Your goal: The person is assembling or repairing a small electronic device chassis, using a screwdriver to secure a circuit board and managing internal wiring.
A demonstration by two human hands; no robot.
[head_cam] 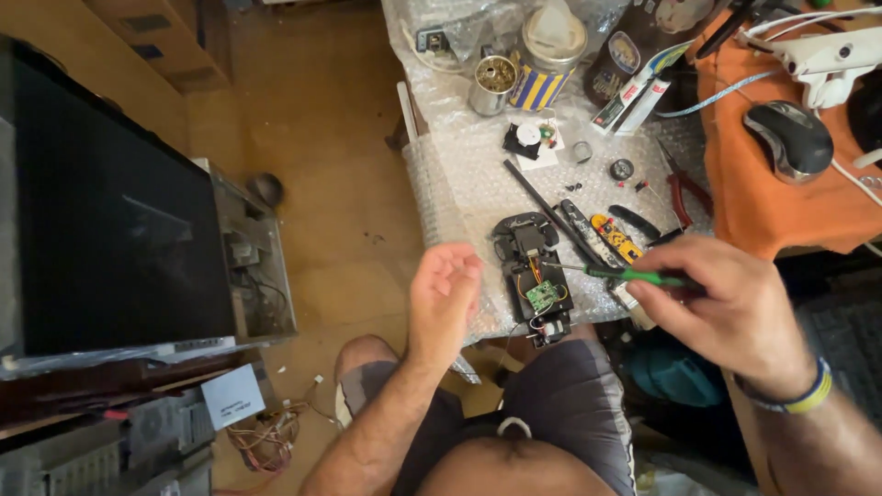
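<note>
**A small toy car with its insides showing**

The right hand was closed around a screwdriver with a green handle. The thin metal tip pointed away from the hand, toward the toy car chassis. The tip was right by the top of the car, near the coloured wires.

The left hand was half open, with the fingers curled a little. It held nothing. The car sat just beside it, on the thumb side, not touching.

The car lay on bubble wrap on the worktop. Its lid was off. A small green circuit board sat in the middle, and a little motor was at the end closest to the person.

The car looked light and made of hard plastic. It would likely slide on the bubble wrap if poked, so it needs a steadying hold. The best place to hold it looked like the black sides, near the wheels. The green board and the thin wires looked easy to break, so fingers should stay off them.

Beyond the right hand lay red-handled pliers and a yellow tool. Farther off stood a striped tin and an open can of small bits. A computer mouse sat on an orange cloth.
</note>
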